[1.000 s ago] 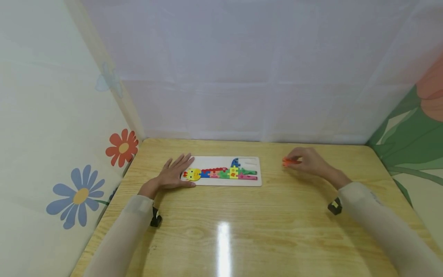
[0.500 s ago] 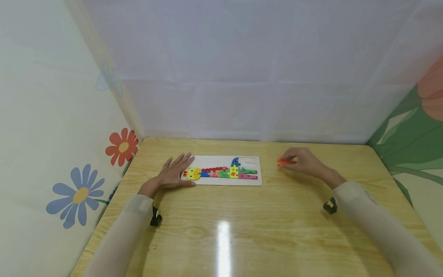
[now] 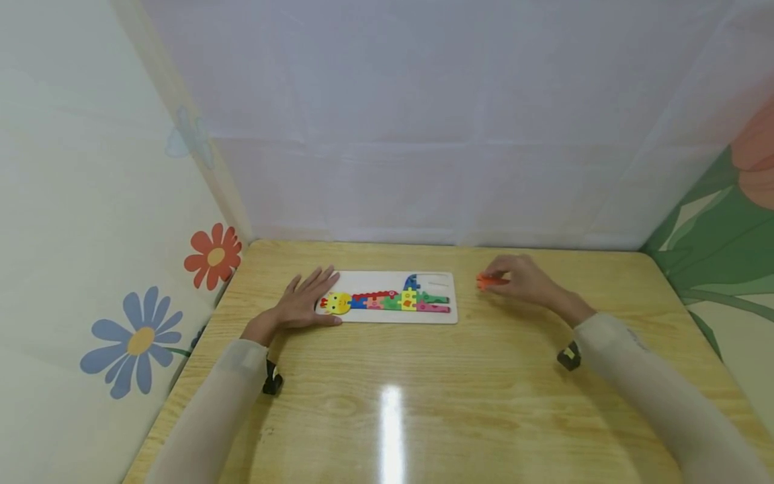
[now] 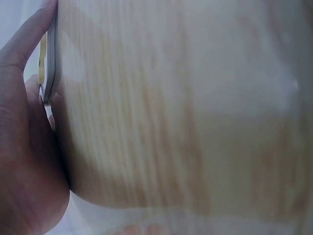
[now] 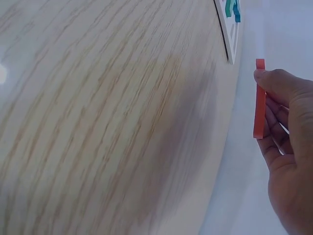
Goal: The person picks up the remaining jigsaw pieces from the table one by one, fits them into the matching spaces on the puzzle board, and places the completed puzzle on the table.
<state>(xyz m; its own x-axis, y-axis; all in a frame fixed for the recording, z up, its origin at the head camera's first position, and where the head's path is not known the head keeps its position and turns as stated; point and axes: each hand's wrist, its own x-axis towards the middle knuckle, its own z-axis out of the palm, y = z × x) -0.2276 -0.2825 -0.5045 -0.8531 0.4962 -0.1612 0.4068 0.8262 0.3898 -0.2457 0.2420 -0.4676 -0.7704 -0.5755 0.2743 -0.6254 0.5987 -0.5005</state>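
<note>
A white giraffe puzzle board (image 3: 375, 279) lies flat on the table, with colourful pieces set in it and a bare outlined recess at its upper right. My left hand (image 3: 304, 306) rests, fingers spread, over the board's left end beside the yellow giraffe head (image 3: 336, 304). Right of the board, my right hand (image 3: 521, 279) pinches an orange puzzle piece (image 3: 487, 281) between thumb and fingers, held above the table. In the right wrist view the orange piece (image 5: 260, 105) is seen edge-on. The left wrist view shows the left palm (image 4: 29, 147) against the table and the board's edge.
The wooden table (image 3: 338, 403) has a bright light reflection near its front. A pale cloth wall (image 3: 387, 134) stands along the back, and flower-printed panels close the left and right sides.
My right hand has moved left toward the board with the orange puzzle piece in its fingers. The left hand and the board have stayed in place.
</note>
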